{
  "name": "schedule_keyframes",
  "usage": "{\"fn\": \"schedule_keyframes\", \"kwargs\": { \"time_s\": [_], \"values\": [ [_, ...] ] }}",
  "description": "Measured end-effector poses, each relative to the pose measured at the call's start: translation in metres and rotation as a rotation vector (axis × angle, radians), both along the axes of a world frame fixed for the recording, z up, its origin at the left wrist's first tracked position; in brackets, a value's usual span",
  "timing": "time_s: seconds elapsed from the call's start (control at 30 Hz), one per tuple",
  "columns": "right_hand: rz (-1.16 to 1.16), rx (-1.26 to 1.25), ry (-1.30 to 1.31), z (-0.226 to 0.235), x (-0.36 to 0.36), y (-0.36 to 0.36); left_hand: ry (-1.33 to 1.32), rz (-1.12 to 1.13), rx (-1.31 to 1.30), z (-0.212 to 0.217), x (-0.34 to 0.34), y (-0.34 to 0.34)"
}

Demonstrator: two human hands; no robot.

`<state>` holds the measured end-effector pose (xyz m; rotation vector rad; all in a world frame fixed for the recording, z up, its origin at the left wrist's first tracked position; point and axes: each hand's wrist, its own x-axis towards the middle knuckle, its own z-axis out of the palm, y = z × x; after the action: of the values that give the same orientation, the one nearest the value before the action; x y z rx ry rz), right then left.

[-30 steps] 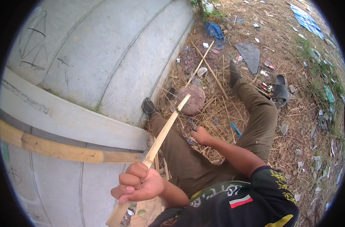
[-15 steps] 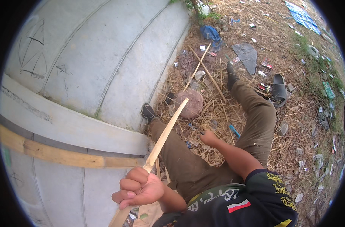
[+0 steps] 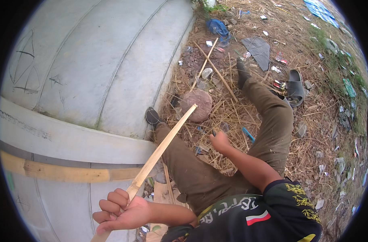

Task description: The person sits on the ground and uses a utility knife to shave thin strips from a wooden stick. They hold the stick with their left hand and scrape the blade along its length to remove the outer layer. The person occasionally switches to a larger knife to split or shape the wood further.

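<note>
My left hand (image 3: 125, 211) is closed around a long pale bamboo strip (image 3: 161, 149) at the lower left. The strip slants up and away to the right, and its far tip overlaps a round reddish-brown block (image 3: 202, 99) in the picture; whether they touch I cannot tell. Between my knees, my right hand (image 3: 220, 142) is a closed fist, apart from the strip. A small dark end shows at its top; the rest of what it grips is hidden. My legs (image 3: 268, 109) are spread to both sides of the block.
A grey wall (image 3: 111, 68) with a ledge (image 3: 71, 135) runs along the left, a bamboo pole (image 3: 67, 171) below it. Two crossed sticks (image 3: 218, 72) lie beyond the block. A grey sandal (image 3: 295, 88), a blue bag (image 3: 218, 28) and a blue object (image 3: 248, 134) lie on straw-littered ground.
My left hand has moved down and left, drawing the bamboo strip back along with it. My right hand has shifted slightly and stays closed. The view has moved a little.
</note>
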<state>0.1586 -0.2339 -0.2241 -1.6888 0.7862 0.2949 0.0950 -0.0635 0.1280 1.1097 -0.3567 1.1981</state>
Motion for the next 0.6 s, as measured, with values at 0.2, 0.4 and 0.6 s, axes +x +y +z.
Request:
{"fn": "schedule_keyframes", "kwargs": {
  "time_s": [0.2, 0.4, 0.6],
  "values": [
    [-0.032, -0.187, -0.899, 0.162, 0.050, -0.015, 0.050, 0.078, 0.020, 0.022, 0.038, -0.018],
    [-0.103, -0.258, -0.746, 0.021, 0.087, -0.014, 0.105, 0.111, 0.095, 0.067, 0.104, -0.047],
    [0.020, -0.269, -0.281, -0.040, 0.079, -0.005, 0.130, 0.069, 0.236, 0.090, 0.153, -0.075]
  ]
}}
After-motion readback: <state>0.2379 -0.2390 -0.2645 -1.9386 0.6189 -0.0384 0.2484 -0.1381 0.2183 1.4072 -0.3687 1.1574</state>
